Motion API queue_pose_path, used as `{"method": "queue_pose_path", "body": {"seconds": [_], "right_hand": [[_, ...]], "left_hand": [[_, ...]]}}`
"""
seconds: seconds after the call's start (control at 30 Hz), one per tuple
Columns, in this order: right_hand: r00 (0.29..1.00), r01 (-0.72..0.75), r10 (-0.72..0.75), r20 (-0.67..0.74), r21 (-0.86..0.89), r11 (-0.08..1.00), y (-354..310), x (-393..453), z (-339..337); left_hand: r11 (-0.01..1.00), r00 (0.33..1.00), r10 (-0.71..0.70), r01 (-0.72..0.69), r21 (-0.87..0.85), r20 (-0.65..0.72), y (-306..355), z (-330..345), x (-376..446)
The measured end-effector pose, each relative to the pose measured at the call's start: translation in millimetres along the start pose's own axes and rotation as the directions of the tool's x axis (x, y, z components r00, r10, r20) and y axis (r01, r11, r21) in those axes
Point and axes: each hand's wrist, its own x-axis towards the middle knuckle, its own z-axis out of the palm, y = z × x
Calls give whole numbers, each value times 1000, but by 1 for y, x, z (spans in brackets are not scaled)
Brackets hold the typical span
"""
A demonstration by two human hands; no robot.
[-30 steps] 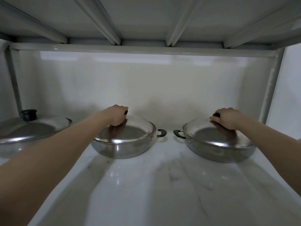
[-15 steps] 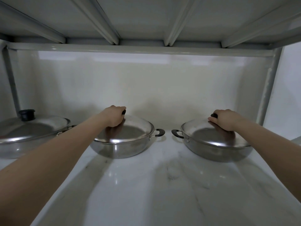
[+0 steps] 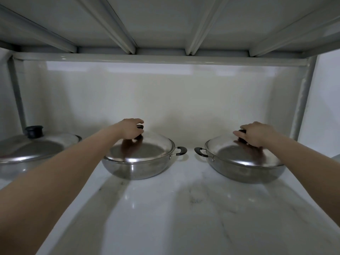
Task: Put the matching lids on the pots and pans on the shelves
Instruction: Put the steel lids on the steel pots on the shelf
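Two steel pans stand side by side on the white marble shelf [image 3: 165, 208]. The middle pan [image 3: 136, 168] wears a domed steel lid [image 3: 147, 150]; my left hand [image 3: 129, 128] grips that lid's black knob. The right pan [image 3: 244, 172] also carries a domed lid [image 3: 226, 153], and my right hand [image 3: 255, 133] holds its black knob, fingers curled over it. Both lids sit on their pans. Each pan shows one black side handle facing the gap between them.
A third, larger pan [image 3: 18, 168] with a steel lid [image 3: 33, 148] and black knob sits at the far left edge. A metal upper shelf [image 3: 165, 24] hangs low overhead. Grey uprights [image 3: 301, 100] frame the sides; a white wall closes the back.
Both hands stay on the knobs. The right hand's fingers have loosened slightly and spread leftward over the knob. The view has shifted a little; the lids sit as before.
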Motion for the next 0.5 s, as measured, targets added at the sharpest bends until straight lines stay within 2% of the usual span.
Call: {"method": "queue_pose_path", "body": {"seconds": [0.1, 0.2, 0.3, 0.5], "right_hand": [[999, 13, -14, -43, -12, 1000, -13, -13, -25], [991, 118, -112, -78, 69, 991, -28, -32, -51], [973, 228, -221, -61, 157, 961, -37, -60, -70], [936, 349, -345, -65, 72, 934, -35, -137, -86]], "left_hand": [[1000, 1000, 9, -9, 27, -9, 0, -17, -5], [997, 996, 28, -22, 72, -83, 4, -38, -22], [987, 986, 110, -94, 129, -122, 17, -53, -51], [955, 959, 247, -216, 201, -142, 29, -63, -133]]}}
